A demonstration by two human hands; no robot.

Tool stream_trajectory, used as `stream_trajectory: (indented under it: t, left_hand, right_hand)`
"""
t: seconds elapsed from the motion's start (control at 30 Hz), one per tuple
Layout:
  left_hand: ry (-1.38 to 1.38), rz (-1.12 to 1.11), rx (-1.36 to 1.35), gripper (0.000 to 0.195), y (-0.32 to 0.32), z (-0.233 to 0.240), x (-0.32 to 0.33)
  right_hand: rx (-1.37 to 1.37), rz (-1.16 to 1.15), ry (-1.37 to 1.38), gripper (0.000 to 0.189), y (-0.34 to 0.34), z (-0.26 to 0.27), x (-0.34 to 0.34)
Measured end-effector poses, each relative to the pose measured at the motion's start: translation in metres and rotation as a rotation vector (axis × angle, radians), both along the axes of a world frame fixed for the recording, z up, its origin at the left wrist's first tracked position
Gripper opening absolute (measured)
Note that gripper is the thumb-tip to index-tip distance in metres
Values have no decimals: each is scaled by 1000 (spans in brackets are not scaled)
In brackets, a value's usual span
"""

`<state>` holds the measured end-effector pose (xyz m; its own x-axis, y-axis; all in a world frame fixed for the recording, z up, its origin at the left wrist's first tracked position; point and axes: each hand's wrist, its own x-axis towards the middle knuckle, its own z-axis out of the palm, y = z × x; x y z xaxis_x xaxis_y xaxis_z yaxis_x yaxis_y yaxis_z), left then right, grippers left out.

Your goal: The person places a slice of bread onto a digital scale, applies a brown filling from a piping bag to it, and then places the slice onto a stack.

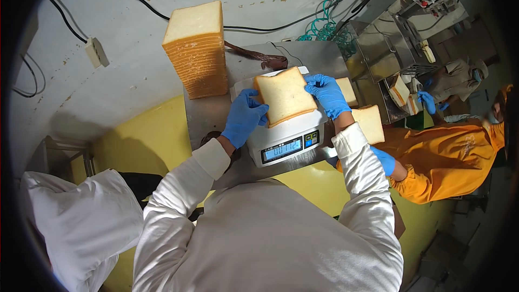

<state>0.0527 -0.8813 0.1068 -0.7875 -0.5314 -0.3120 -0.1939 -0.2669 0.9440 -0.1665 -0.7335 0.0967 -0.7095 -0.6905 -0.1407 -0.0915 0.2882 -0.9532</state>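
Observation:
A square slice of white bread [286,96] with a brown crust is over the pan of a white digital scale [239,89]; I cannot tell whether it rests fully on it. My left hand [245,117], in a blue glove, grips the slice's left edge. At the opposite edge, the gloved fingers of my right hand [327,94] pinch the bread near its upper right corner. The scale's lit display [282,150] faces me. Left of the scale rises a tall stack of bread slices [196,61]. More bread slices [369,123] lie just beyond my right wrist.
The scale stands on a steel table [324,54] against a white wall [134,44]. A dark brown strap-like item [275,61] lies behind it. A co-worker in orange [442,162] is close on the right, another person in white [81,211] at left. Coiled teal hose [324,28] hangs behind.

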Motion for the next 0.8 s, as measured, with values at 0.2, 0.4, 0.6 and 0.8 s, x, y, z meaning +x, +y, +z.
stream_trajectory:
  t: [0.2, 0.4, 0.6, 0.8]
  left_hand:
    - [-163, -41, -150, 39, 1, -5, 2]
    - [-265, 66, -608, 29, 0, -14, -3]
    - [-229, 124, -692, 27, 9, -22, -10]
    - [-63, 153, -480, 25, 15, -26, -8]
  right_hand:
    - [-6, -25, 13, 24, 3, -8, 2]
    - [62, -155, 157, 24, 0, -22, 11]
    - [47, -248, 158, 23, -9, -26, 25]
    - [13, -252, 54, 27, -3, -11, 42]
